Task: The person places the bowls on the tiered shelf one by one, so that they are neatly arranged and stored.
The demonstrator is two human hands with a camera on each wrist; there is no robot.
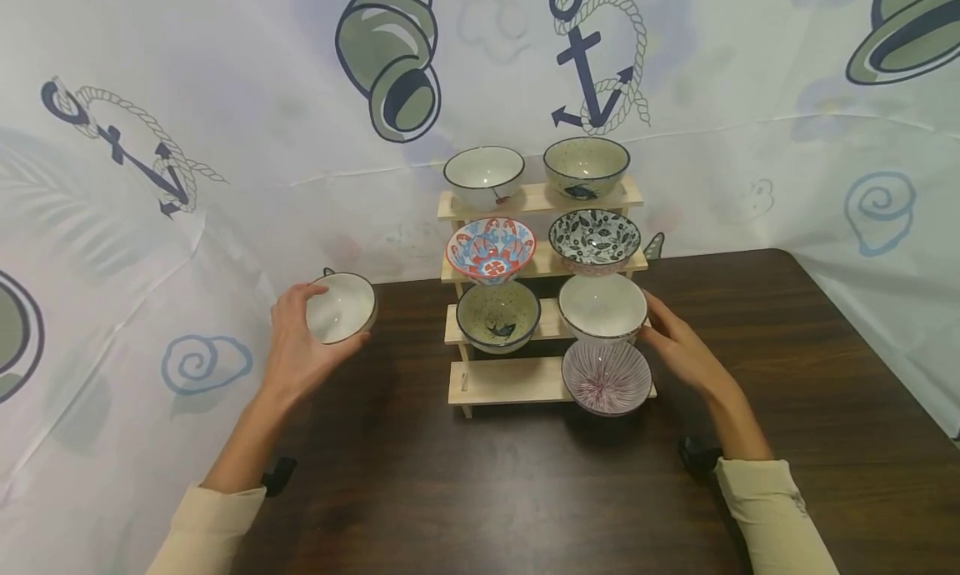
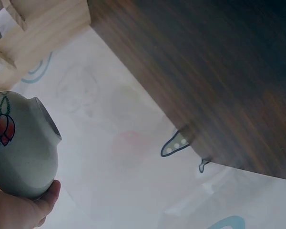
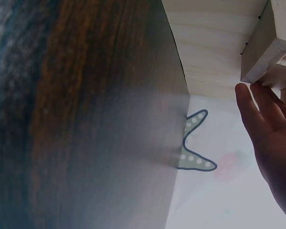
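Observation:
My left hand (image 1: 296,346) holds a white bowl (image 1: 343,308) out to the left of the stand, thumb and fingers spread around its sides. In the left wrist view the bowl (image 2: 26,143) shows a red bud with a green stem on its outer wall. On the right, my right hand (image 1: 686,350) is at the end of the wooden stand (image 1: 510,382), close beside a white bowl (image 1: 602,306) on the second-lowest step. The right wrist view shows its fingers (image 3: 250,112) nearly straight, with the tips right at a step's wooden end.
Other patterned bowls stand on the steps: a purple-streaked one (image 1: 606,379) lowest right, an olive one (image 1: 498,317), a red-and-blue one (image 1: 491,250), a black-leaf one (image 1: 594,240), and two on top. A dark wooden table (image 1: 525,492) lies beneath; printed cloth (image 1: 262,75) hangs behind.

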